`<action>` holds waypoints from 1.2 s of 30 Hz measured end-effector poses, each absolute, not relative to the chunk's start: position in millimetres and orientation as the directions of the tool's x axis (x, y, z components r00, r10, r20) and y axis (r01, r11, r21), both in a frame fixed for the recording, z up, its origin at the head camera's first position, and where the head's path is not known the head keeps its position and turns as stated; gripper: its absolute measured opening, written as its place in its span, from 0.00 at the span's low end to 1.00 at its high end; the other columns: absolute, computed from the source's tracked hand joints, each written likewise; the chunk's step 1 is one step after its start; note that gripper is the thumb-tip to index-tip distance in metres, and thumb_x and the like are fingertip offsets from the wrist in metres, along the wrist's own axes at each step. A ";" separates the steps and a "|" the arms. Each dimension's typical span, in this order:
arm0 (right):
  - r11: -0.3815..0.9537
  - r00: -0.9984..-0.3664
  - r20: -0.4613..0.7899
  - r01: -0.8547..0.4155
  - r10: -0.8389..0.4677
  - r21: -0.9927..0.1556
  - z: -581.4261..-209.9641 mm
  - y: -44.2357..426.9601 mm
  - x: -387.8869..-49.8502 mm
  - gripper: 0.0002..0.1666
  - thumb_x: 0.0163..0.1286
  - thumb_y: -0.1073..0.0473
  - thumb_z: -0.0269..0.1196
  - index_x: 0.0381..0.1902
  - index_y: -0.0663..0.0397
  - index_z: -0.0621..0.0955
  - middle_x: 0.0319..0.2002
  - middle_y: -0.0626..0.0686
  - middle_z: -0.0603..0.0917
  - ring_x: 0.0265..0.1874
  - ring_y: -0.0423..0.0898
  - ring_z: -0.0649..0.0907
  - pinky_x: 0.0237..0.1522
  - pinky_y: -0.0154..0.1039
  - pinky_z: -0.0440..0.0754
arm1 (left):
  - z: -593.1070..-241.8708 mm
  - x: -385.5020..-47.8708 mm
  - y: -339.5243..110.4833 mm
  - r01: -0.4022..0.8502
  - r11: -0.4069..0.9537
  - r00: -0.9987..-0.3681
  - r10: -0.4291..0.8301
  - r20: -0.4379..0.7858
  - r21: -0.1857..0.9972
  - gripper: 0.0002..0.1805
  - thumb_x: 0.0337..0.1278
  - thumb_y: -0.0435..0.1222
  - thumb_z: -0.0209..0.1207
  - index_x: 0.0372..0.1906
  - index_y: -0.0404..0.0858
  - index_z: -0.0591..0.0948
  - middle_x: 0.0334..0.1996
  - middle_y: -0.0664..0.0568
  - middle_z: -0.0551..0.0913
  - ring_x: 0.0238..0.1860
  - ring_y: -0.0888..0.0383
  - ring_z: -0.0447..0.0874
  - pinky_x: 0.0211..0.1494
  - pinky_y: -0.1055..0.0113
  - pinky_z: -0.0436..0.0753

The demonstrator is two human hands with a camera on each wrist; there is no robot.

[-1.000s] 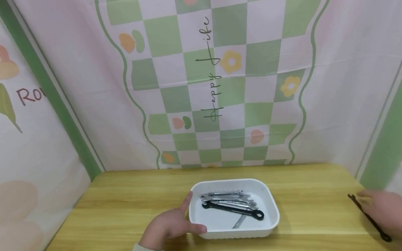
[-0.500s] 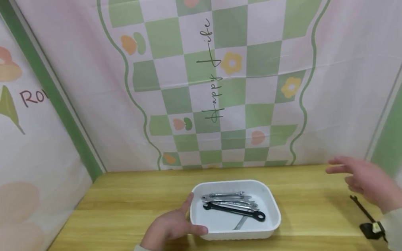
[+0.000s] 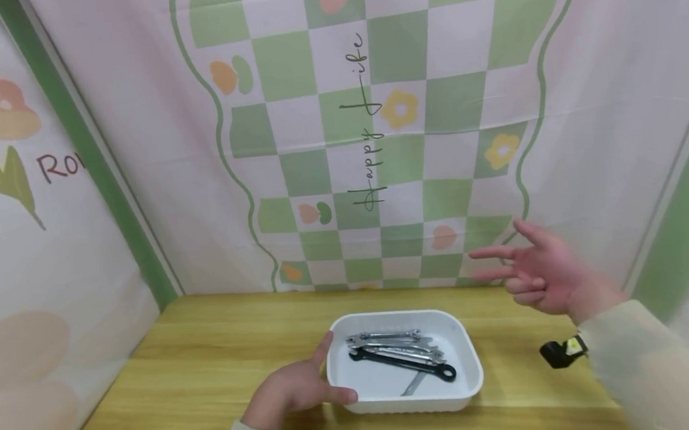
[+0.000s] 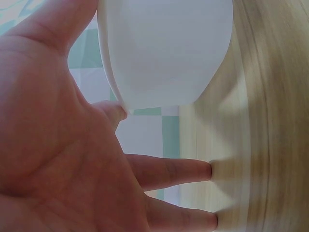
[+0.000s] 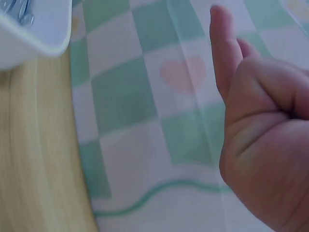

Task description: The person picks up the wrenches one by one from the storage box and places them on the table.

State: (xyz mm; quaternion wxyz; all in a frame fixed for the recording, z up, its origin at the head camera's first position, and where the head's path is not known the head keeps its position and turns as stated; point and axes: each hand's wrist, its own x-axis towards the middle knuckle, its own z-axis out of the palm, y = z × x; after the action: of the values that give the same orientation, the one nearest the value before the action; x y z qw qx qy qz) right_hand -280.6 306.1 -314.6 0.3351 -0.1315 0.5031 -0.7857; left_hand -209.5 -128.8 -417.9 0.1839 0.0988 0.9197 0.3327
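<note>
1. Behind the worktop (image 3: 220, 335), which has a yellow wood grain, hangs a pale cloth backdrop (image 3: 282, 63) with green checks, flowers and "Happy Life" written sideways.
2. The white tray (image 3: 407, 405) sits upright on the worktop, near the middle of the head view. Inside, a black wrench (image 3: 400, 364) lies slantwise beside and partly over a loose pile of silver wrenches (image 3: 386, 343); its ring end points toward the right wall. A lone silver bar (image 3: 413, 384) slants away beneath that end.
3. The left hand (image 3: 292, 387) holds the tray's left end, thumb at the near corner and index finger at the far one; its other visible fingers stretch out clear of the wall. That looks a sound brace: light pressure should steady the tray without tipping it.
4. The right hand (image 3: 543, 273) is raised beyond the tray's right side, loosely spread, some fingers bent, with nothing in its hold.
5. For handling the wrenches, the black one seems the easiest first pick, since it lies uppermost. Pinching its bare shank and lifting straight up should avoid dragging the silver ones.
6. A high approach over the right rim would help the black wrist device (image 3: 558, 354) clear the tray.
</note>
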 end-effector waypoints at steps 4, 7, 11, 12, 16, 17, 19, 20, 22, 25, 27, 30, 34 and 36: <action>-0.075 -0.690 -0.218 0.368 -0.690 -0.927 -309.3 271.2 -285.7 0.55 0.69 0.20 0.37 0.71 0.60 0.67 0.60 0.72 0.75 0.14 0.38 0.57 0.14 0.30 0.60 | -418.5 -209.3 -129.0 0.074 0.762 -0.913 0.311 -0.263 0.643 0.69 0.41 0.61 0.73 0.81 0.46 0.43 0.60 0.30 0.76 0.51 0.36 0.79 0.56 0.37 0.74; 0.088 -0.684 -0.313 0.343 -0.658 -0.935 -308.5 243.9 -288.1 0.61 0.65 0.16 0.37 0.74 0.60 0.64 0.57 0.73 0.77 0.12 0.38 0.59 0.12 0.30 0.60 | -417.7 -209.0 -129.5 0.076 0.765 -0.913 0.311 -0.263 0.639 0.69 0.41 0.61 0.73 0.81 0.46 0.43 0.60 0.29 0.75 0.52 0.35 0.79 0.56 0.36 0.73; 0.219 -0.699 -0.399 0.337 -0.594 -0.916 -310.6 213.8 -290.9 0.60 0.64 0.16 0.40 0.73 0.59 0.66 0.54 0.73 0.79 0.10 0.36 0.58 0.11 0.30 0.57 | -417.7 -209.4 -129.9 0.074 0.769 -0.912 0.310 -0.268 0.636 0.69 0.41 0.61 0.73 0.81 0.47 0.42 0.60 0.30 0.75 0.53 0.36 0.79 0.57 0.36 0.73; 0.238 -0.699 -0.412 0.338 -0.585 -0.911 -311.4 207.9 -291.8 0.60 0.63 0.16 0.41 0.73 0.58 0.67 0.53 0.73 0.79 0.10 0.36 0.58 0.11 0.30 0.57 | -417.9 -209.5 -129.7 0.076 0.770 -0.912 0.310 -0.268 0.634 0.69 0.41 0.62 0.73 0.81 0.47 0.42 0.60 0.30 0.76 0.52 0.36 0.79 0.57 0.37 0.73; 0.292 -0.690 -0.448 0.340 -0.568 -0.894 -317.0 188.9 -296.9 0.54 0.64 0.18 0.49 0.71 0.53 0.71 0.54 0.73 0.80 0.11 0.36 0.58 0.13 0.29 0.57 | -418.8 -210.4 -128.6 0.061 0.766 -0.910 0.306 -0.280 0.640 0.69 0.40 0.62 0.73 0.81 0.47 0.43 0.60 0.31 0.76 0.52 0.37 0.79 0.57 0.36 0.73; 0.306 -0.689 -0.449 0.330 -0.569 -0.893 -318.9 184.7 -298.5 0.51 0.65 0.21 0.52 0.70 0.52 0.72 0.54 0.72 0.80 0.11 0.36 0.58 0.13 0.29 0.57 | -419.1 -210.7 -128.3 0.052 0.768 -0.909 0.301 -0.288 0.639 0.69 0.39 0.63 0.73 0.81 0.47 0.43 0.60 0.31 0.76 0.52 0.37 0.79 0.57 0.37 0.73; 0.339 -0.688 -0.448 0.300 -0.571 -0.892 -323.1 176.9 -301.6 0.44 0.67 0.27 0.56 0.68 0.51 0.75 0.54 0.70 0.81 0.11 0.36 0.58 0.14 0.29 0.57 | -419.6 -211.5 -127.9 0.035 0.768 -0.907 0.293 -0.301 0.640 0.69 0.39 0.64 0.72 0.81 0.48 0.43 0.62 0.32 0.75 0.53 0.38 0.79 0.58 0.37 0.72; 0.352 -0.689 -0.445 0.284 -0.571 -0.892 -325.7 173.1 -303.1 0.40 0.68 0.31 0.59 0.67 0.50 0.76 0.54 0.69 0.81 0.11 0.37 0.58 0.14 0.29 0.57 | -420.0 -211.9 -127.9 0.031 0.766 -0.907 0.291 -0.303 0.642 0.69 0.39 0.64 0.72 0.81 0.48 0.43 0.62 0.33 0.75 0.52 0.39 0.79 0.58 0.36 0.72; 0.385 -0.699 -0.441 0.250 -0.563 -0.888 -331.4 165.8 -306.0 0.34 0.68 0.37 0.63 0.65 0.50 0.78 0.53 0.67 0.83 0.11 0.37 0.58 0.15 0.29 0.57 | -419.7 -211.8 -127.9 0.031 0.765 -0.907 0.292 -0.303 0.643 0.69 0.39 0.64 0.72 0.81 0.48 0.43 0.62 0.32 0.75 0.53 0.38 0.79 0.58 0.36 0.72; 0.423 -0.715 -0.448 0.232 -0.536 -0.876 -341.1 155.8 -309.4 0.32 0.64 0.41 0.69 0.62 0.50 0.81 0.51 0.65 0.84 0.11 0.37 0.59 0.16 0.30 0.58 | -418.5 -210.8 -128.6 0.050 0.760 -0.908 0.305 -0.288 0.648 0.70 0.39 0.63 0.73 0.81 0.46 0.43 0.62 0.31 0.74 0.53 0.36 0.79 0.57 0.35 0.72; 0.452 -0.722 -0.457 0.222 -0.520 -0.864 -347.0 150.3 -311.1 0.33 0.62 0.42 0.71 0.61 0.51 0.81 0.50 0.64 0.85 0.11 0.38 0.59 0.16 0.30 0.59 | -417.1 -210.2 -129.1 0.054 0.757 -0.906 0.311 -0.286 0.651 0.70 0.40 0.62 0.73 0.81 0.46 0.42 0.62 0.30 0.74 0.54 0.34 0.78 0.58 0.34 0.71; 0.506 -0.713 -0.473 0.191 -0.517 -0.841 -354.6 142.7 -313.0 0.32 0.61 0.44 0.72 0.60 0.50 0.82 0.49 0.63 0.85 0.11 0.38 0.60 0.16 0.30 0.60 | -415.7 -210.4 -129.8 0.057 0.751 -0.906 0.316 -0.283 0.658 0.70 0.40 0.61 0.73 0.81 0.46 0.42 0.63 0.29 0.73 0.55 0.32 0.77 0.59 0.33 0.70; 0.603 -0.681 -0.506 0.118 -0.530 -0.789 -364.5 134.7 -313.3 0.29 0.61 0.49 0.72 0.59 0.49 0.82 0.48 0.57 0.86 0.11 0.37 0.63 0.16 0.31 0.60 | -414.7 -210.2 -129.9 0.054 0.751 -0.904 0.316 -0.286 0.658 0.69 0.40 0.61 0.73 0.81 0.46 0.42 0.63 0.29 0.72 0.55 0.32 0.77 0.59 0.34 0.70; 0.649 -0.675 -0.523 0.084 -0.521 -0.756 -369.1 131.9 -311.9 0.28 0.60 0.52 0.73 0.59 0.49 0.83 0.48 0.53 0.87 0.10 0.37 0.64 0.15 0.31 0.61 | -415.3 -209.9 -129.5 0.055 0.753 -0.903 0.318 -0.289 0.656 0.69 0.40 0.61 0.73 0.81 0.46 0.42 0.64 0.29 0.72 0.55 0.33 0.77 0.59 0.35 0.70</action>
State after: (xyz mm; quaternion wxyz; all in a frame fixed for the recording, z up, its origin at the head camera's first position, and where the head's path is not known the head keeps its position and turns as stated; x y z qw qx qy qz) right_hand -311.9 131.9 -369.1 0.3808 -0.1325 0.8244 -0.3973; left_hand -209.9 -129.5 -415.3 0.1953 0.1017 0.9156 0.3365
